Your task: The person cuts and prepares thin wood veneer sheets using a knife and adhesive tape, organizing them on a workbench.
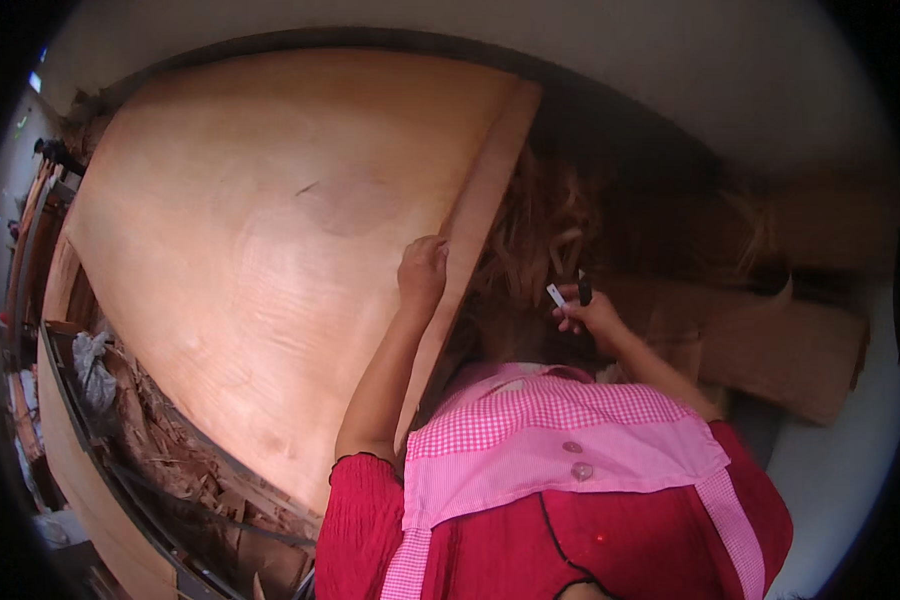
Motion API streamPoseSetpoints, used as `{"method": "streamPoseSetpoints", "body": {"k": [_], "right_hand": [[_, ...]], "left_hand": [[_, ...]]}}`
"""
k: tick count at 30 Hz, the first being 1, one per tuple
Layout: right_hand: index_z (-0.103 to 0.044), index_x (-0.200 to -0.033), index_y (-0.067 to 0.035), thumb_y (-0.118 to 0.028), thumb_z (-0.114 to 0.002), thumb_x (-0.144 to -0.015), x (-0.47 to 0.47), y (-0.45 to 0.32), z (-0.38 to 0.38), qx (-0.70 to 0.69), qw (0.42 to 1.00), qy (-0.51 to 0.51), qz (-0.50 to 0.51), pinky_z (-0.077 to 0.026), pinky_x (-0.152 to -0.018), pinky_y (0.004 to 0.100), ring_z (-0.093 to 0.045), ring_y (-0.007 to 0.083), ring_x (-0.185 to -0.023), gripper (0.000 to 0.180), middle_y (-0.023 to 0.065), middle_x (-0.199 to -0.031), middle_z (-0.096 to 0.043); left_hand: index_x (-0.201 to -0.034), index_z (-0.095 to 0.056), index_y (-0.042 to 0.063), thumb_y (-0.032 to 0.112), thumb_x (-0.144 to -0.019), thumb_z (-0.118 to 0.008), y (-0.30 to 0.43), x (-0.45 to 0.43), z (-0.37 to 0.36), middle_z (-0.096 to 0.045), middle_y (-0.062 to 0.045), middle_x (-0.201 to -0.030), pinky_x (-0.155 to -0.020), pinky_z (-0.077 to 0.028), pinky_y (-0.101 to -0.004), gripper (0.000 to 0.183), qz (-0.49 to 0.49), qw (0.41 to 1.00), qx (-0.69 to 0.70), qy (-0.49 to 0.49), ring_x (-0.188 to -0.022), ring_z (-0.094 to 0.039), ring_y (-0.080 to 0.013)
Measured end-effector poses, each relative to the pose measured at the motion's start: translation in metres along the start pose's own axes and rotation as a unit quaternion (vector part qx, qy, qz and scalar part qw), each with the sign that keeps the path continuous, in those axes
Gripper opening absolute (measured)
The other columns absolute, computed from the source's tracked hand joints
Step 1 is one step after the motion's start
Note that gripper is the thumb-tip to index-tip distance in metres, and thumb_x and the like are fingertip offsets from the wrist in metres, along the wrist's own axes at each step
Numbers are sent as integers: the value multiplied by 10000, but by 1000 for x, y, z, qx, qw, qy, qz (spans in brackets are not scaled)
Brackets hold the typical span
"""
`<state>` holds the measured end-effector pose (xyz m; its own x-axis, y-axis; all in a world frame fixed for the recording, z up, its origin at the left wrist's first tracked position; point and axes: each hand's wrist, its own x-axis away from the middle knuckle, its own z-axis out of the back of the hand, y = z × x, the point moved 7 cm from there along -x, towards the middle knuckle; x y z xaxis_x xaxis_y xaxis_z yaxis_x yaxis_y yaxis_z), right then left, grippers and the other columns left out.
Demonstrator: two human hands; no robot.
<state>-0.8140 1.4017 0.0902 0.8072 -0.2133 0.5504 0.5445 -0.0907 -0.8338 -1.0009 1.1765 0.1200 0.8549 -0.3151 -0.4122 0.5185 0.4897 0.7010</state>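
A large pale wood veneer sheet (270, 225) lies before me, its surface slightly wavy, with a small dark split near the middle. Along its right side a narrow strip of a lower sheet or board (487, 187) shows. My left hand (422, 276) rests at that right edge with curled fingers; whether it pinches the edge is hidden. Off to the right of the stack, my right hand (589, 315) holds a small white flat piece (555, 295) with a hole near its end. A black-handled cutting tool (585, 291) with a pointed tip also sits in this hand.
Veneer scraps (547, 232) lie in the shadow right of the stack. More torn shavings (172, 450) and a clear plastic bag (94, 367) are at lower left, beside a curved-looking board edge (90, 480). Brown sheets (780, 352) lie at right, near a pale wall (780, 90).
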Motion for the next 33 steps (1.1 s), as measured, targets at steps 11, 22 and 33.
{"method": "streamPoseSetpoints", "body": {"k": [11, 22, 33], "right_hand": [[-488, -1016, -44, -118, -519, -834, -122, -49, 29, -46, 995, 5, -91, -432, -544, 233, -564, 138, -731, 200, 72, -891, -593], [-561, -1021, -33, -70, -551, -797, -233, -38, 54, 225, 966, -121, 19, -462, -601, 255, -586, 139, -708, 228, 80, -855, -616], [-536, -1094, -71, -66, -614, -657, -239, -74, -29, 419, 742, -306, 424, -469, -770, 334, -567, 255, -933, 443, 88, -1246, -447]], "left_hand": [[-1242, -395, 73, 363, -795, -530, -74, -117, -144, -279, -123, -1360, -962, -215, -544, 550, 117, 960, -238, -91, -1256, -226, -325], [-1248, -388, 61, 351, -710, -630, -82, -37, -163, -284, -143, -1354, -992, -166, -528, 657, 212, 943, -222, -132, -1267, -210, -326], [-1012, -518, 15, 155, -765, -566, -48, 36, -136, -583, -148, -924, -692, -471, -366, 287, 245, 932, -266, 0, -836, -575, -286]]}}
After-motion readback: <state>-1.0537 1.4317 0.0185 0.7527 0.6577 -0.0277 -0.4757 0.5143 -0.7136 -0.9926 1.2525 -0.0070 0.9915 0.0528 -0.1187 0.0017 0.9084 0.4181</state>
